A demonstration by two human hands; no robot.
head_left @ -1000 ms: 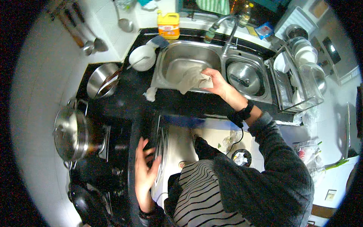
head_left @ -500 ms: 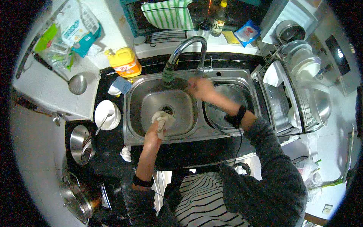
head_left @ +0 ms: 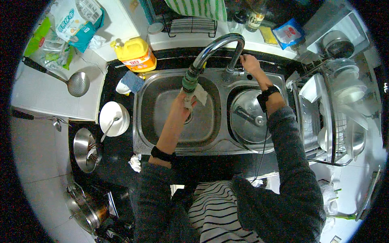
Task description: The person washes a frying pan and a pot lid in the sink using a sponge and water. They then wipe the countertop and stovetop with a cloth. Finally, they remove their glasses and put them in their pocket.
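Observation:
My left hand [head_left: 181,106] is closed on a crumpled whitish cloth [head_left: 201,95]. It holds the cloth just under the green-ringed nozzle [head_left: 189,82] of the curved chrome faucet [head_left: 219,39], over the left basin [head_left: 162,131]. I cannot make out whether water is running. At the faucet's base, on its right side, my right hand [head_left: 252,63] has its fingers closed at the faucet handle, which they mostly cover. In the right basin lies a round glass lid [head_left: 248,101] with a dark bar-shaped handle.
Left of the sink are a blue sponge [head_left: 133,82], a yellow jug [head_left: 135,52], white bowls [head_left: 110,114] holding a spoon, and a steel bowl [head_left: 82,148] with utensils. On the right stands a loaded dish rack [head_left: 339,129]. A wad of white tissue [head_left: 135,163] lies near the front edge.
My left hand has carried the cloth up from the basin's front to beneath the nozzle. My right hand has moved from near the faucet's base up to its handle. The view has shifted.

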